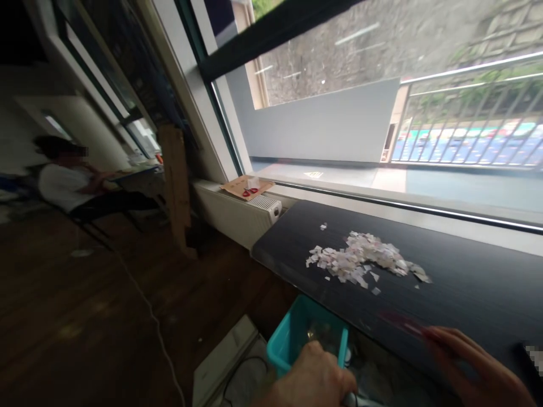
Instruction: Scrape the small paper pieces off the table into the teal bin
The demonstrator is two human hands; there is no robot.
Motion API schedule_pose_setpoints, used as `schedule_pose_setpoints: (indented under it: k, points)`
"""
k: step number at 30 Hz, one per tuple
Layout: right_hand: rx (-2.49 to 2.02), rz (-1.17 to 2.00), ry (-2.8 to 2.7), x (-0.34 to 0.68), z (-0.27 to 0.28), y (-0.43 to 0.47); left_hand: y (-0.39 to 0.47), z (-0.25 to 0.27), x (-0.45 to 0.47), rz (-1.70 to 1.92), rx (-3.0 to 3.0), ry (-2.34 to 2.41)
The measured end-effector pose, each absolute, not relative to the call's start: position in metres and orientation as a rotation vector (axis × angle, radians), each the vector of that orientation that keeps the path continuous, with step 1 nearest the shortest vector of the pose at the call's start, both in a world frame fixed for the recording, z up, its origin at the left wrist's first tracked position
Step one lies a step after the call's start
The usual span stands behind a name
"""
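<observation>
Below the table's front edge is a teal plastic bin (286, 339), with some scraps inside. My left hand (314, 373) is closed over its near rim, fingertips hidden. Over the right part of the dark table (462, 271), my right hand (470, 362) grips a thin reddish object (401, 322), too blurred by motion to name. A heap of small torn paper pieces (360, 257) lies on the tabletop beyond both hands, with a few loose bits around it.
Red-handled scissors (250, 193) lie on cardboard (237, 185) atop a radiator (237, 212). A white cable (153, 316) crosses the floor. At left a person (70, 181) sits by another table. A large window runs behind the table; a dark object (526, 356) is at the right edge.
</observation>
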State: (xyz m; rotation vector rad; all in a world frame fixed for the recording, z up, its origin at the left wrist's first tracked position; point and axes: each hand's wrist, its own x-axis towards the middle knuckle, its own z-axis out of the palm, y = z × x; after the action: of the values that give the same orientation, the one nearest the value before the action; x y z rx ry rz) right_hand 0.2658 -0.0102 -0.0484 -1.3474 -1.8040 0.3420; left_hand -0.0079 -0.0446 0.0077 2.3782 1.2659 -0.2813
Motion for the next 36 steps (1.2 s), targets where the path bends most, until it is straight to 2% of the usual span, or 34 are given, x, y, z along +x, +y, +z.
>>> schedule_pose_setpoints:
  k: [5, 12, 16, 21, 36]
  points:
    - [-1.462, 0.288, -1.732, 0.24, -0.023, 0.016, -0.036, -0.004, -0.009, -0.182, 2.421, 1.152]
    - [-1.575, 0.347, -1.742, 0.227, -0.021, 0.028, -0.015, -0.025, -0.016, -0.38, 2.6, 0.988]
    - [-1.618, 0.449, -1.788, 0.225, -0.01, 0.021, -0.011, -0.034, -0.017, -0.314, 2.642, 0.956]
    - [-1.615, 0.412, -1.766, 0.216, -0.006, 0.031, -0.008, -0.043, -0.018, -0.278, 2.649, 0.905]
    - [-1.589, 0.493, -1.794, 0.223, -0.016, 0.0, 0.001, -0.005, -0.014, -0.434, 2.542, 0.812]
